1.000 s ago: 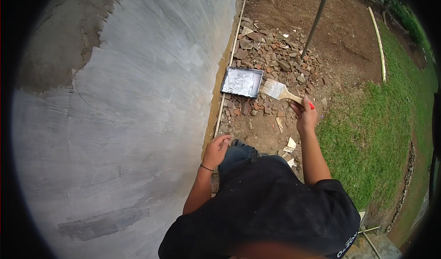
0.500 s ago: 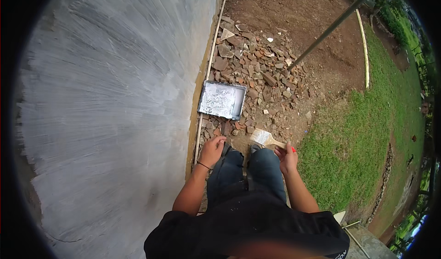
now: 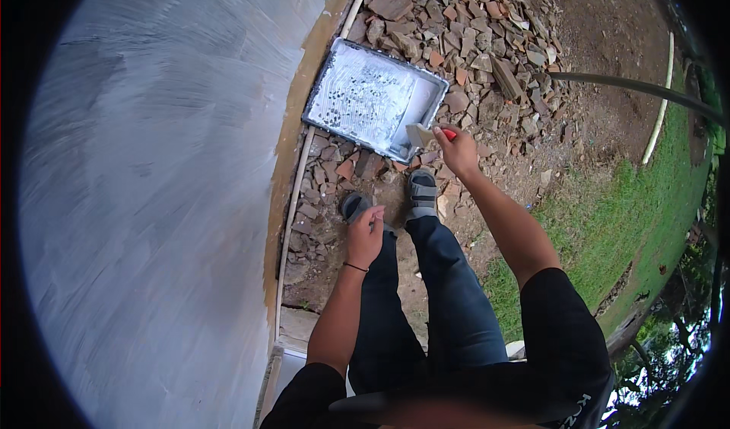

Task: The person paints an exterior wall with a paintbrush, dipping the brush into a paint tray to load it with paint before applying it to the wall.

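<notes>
My right hand [image 3: 458, 154] grips a flat paintbrush [image 3: 420, 135] with a pale head and a red handle end. Its bristles are over the near right corner of a dark-rimmed paint tray [image 3: 395, 61]; whether they touch the paint I cannot tell. White paint [image 3: 417, 108] pools along the tray's right end, and its ribbed part is smeared white with dark spots. With fingers curled together and nothing visible in them, my left hand [image 3: 366, 237] hangs over my left foot, nearer to me than the tray.
A grey, streakily painted wall [image 3: 167, 170] rises on the left, with a pale pipe [image 3: 298, 193] along its foot. Broken tile rubble [image 3: 471, 45] surrounds the tray. A dark pole [image 3: 631, 84] slants in from the right, above grass [image 3: 601, 239]. My sandalled feet stand before the tray.
My right hand has carried the paintbrush forward and left, from beside my knee to the tray's corner. The view has tilted and the tray appears larger. My left hand stays closed.
</notes>
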Demonstrator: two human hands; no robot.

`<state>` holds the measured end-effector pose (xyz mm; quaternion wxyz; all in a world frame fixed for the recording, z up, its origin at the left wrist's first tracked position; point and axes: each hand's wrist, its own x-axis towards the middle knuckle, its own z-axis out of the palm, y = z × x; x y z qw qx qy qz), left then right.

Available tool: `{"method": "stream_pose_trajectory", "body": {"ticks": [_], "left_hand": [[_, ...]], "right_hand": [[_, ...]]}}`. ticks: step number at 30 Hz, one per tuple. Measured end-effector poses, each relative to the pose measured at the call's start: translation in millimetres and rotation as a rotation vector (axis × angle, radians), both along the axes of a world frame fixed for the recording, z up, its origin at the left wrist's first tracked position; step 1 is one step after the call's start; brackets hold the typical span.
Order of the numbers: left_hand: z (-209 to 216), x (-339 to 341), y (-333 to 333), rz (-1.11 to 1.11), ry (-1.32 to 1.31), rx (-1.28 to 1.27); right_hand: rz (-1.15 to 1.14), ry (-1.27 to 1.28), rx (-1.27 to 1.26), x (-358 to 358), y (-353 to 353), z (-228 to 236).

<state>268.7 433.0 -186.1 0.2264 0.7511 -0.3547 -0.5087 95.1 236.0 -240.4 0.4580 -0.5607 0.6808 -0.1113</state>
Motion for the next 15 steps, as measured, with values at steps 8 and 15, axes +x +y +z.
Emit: {"method": "stream_pose_trajectory", "body": {"ticks": [8, 15], "left_hand": [[-68.6, -46.3, 40.3, 0.186, 0.194, 0.056], [-93.8, -55.7, 48.2, 0.174, 0.195, 0.082]], "right_hand": [[0.439, 0.344, -0.338, 11.3, -63.4, -107.2], [0.587, 0.33, -0.473, -2.1, -25.8, -164.4]]}}
